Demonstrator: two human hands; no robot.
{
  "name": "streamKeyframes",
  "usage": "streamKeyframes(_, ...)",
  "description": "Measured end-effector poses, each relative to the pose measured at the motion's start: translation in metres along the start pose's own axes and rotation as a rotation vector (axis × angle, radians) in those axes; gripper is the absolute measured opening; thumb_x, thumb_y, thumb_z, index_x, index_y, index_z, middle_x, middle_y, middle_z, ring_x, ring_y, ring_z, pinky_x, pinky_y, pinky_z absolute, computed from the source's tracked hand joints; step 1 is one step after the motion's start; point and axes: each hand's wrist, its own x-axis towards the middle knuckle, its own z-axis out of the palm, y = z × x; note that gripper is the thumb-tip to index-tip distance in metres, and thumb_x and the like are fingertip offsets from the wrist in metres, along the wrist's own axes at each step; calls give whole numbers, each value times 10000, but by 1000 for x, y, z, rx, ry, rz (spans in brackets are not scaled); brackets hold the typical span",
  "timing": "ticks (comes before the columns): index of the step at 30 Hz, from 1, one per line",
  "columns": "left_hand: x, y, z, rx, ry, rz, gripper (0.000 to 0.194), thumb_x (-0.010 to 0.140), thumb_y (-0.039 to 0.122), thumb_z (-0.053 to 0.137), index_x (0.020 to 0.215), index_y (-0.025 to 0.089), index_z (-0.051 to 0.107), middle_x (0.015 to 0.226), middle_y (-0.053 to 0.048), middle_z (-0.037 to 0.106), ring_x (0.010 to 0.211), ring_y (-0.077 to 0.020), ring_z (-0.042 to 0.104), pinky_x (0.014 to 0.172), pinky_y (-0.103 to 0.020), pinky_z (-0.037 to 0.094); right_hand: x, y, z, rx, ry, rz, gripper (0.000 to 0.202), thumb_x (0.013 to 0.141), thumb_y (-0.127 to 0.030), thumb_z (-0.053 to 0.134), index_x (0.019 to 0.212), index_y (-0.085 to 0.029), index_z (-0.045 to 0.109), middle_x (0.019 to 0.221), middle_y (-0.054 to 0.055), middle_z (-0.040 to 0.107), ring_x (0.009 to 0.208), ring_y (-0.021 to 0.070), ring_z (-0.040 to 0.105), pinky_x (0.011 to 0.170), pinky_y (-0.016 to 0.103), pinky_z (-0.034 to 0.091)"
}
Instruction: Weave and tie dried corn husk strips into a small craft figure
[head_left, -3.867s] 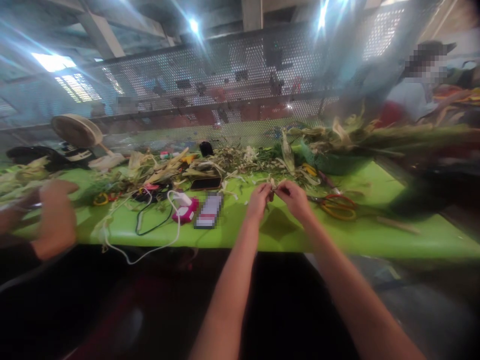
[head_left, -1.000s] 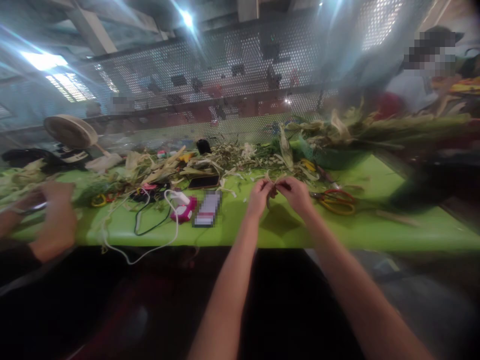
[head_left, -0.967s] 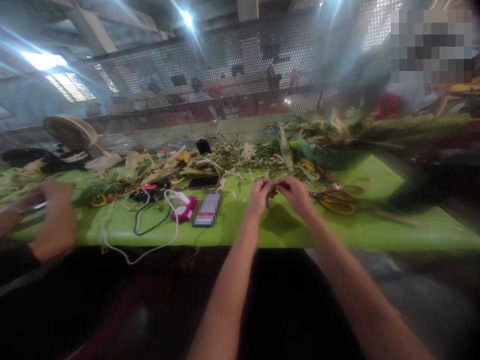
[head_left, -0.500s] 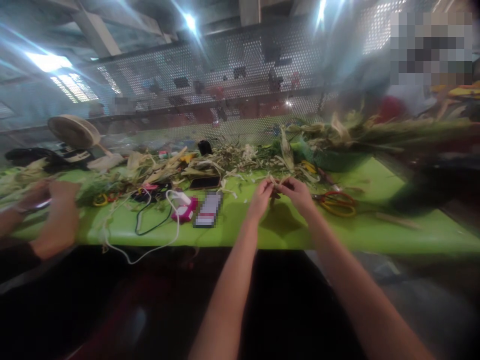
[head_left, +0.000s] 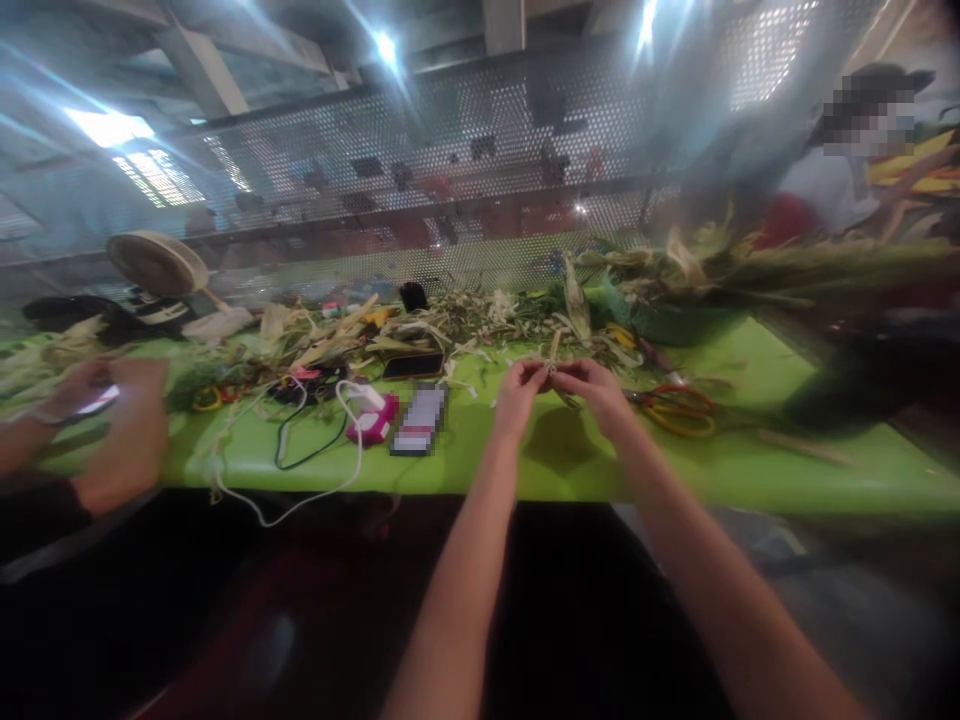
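Over the green tabletop point(head_left: 555, 478), my left hand point(head_left: 521, 388) and my right hand point(head_left: 591, 384) meet fingertip to fingertip. Between them they pinch a pale strip of corn husk point(head_left: 555, 345), whose end sticks up above the fingers. Much of the husk is hidden by the fingertips. A pair of scissors point(head_left: 679, 410) with orange-red handles lies right of my right hand. To the left of my left hand rest a phone with a lit screen point(head_left: 420, 420) and a darker phone point(head_left: 414, 366).
Dry husks and scraps point(head_left: 450, 322) are heaped along the back. A green basin point(head_left: 675, 322) holds more leaves. A pink power adapter point(head_left: 373, 420) with white cable point(head_left: 300, 508) lies left. A co-worker's hands point(head_left: 112, 400) hold a phone. A fan point(head_left: 157, 265) stands behind.
The husk strip in my fingers now stands up more above them. My hands stay close together in nearly the same spot. The view has shifted slightly.
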Motion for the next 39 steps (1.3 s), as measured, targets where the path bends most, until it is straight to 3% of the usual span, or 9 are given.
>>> streamKeyframes(4, -1, 1, 1, 48, -24, 22, 295, 716, 375, 764, 859, 149, 641, 801, -20, 649, 724, -112, 587, 741, -281, 496, -1, 4, 5, 24, -39, -19, 387, 567, -430, 861, 799, -186, 672, 769, 44, 712, 659, 154, 606, 619, 296, 470)
streamKeyframes(10, -5, 8, 0, 169, -42, 85, 257, 769, 409, 699, 742, 161, 640, 619, 26, 526, 607, -89, 468, 615, -234, 394, 0, 6, 3, -61, -34, -30, 323, 592, -400, 806, 787, -186, 663, 661, -7, 635, 576, 117, 495, 518, 251, 356)
streamKeyframes(15, -4, 9, -3, 134, 9, 47, 232, 729, 372, 718, 681, 165, 626, 612, 25, 526, 606, -91, 462, 617, -236, 388, 1, 5, -1, -99, -120, 27, 271, 583, -366, 811, 706, -189, 647, 598, -27, 578, 532, 100, 456, 504, 247, 343)
streamKeyframes(20, -2, 8, -5, 77, -14, -37, 225, 716, 376, 712, 723, 167, 629, 671, 11, 574, 619, -93, 487, 608, -238, 387, -1, 3, 0, -59, -129, 39, 316, 589, -421, 831, 738, -192, 673, 629, -3, 620, 546, 122, 516, 522, 266, 412)
streamKeyframes(23, -2, 8, -4, 35, -1, -80, 218, 717, 370, 703, 749, 167, 632, 695, 7, 587, 634, -99, 507, 622, -242, 405, -2, 1, 0, -88, -96, -21, 293, 676, -450, 784, 792, -192, 705, 674, 18, 656, 583, 134, 548, 559, 277, 454)
streamKeyframes(27, -2, 9, -5, 46, 9, -94, 175, 740, 336, 679, 719, 168, 636, 626, 20, 521, 611, -99, 462, 631, -245, 398, -2, -1, -3, -143, 8, -203, 240, 690, -316, 746, 904, -211, 723, 797, 25, 711, 723, 166, 627, 694, 309, 521)
streamKeyframes(32, -4, 11, -5, 96, 1, -78, 136, 789, 289, 626, 734, 168, 656, 673, 0, 558, 642, -107, 470, 658, -252, 384, -3, -2, -7, -200, -79, -239, 294, 712, -178, 611, 964, -223, 755, 969, 37, 749, 852, 191, 673, 787, 341, 545)
streamKeyframes(39, -3, 8, -3, 51, 48, -114, 101, 753, 248, 685, 766, 165, 628, 730, -7, 600, 698, -116, 535, 695, -261, 429, -2, 1, -9, -347, -55, -360, 231, 753, -227, 658, 961, -223, 758, 949, 40, 761, 860, 196, 685, 806, 343, 544)
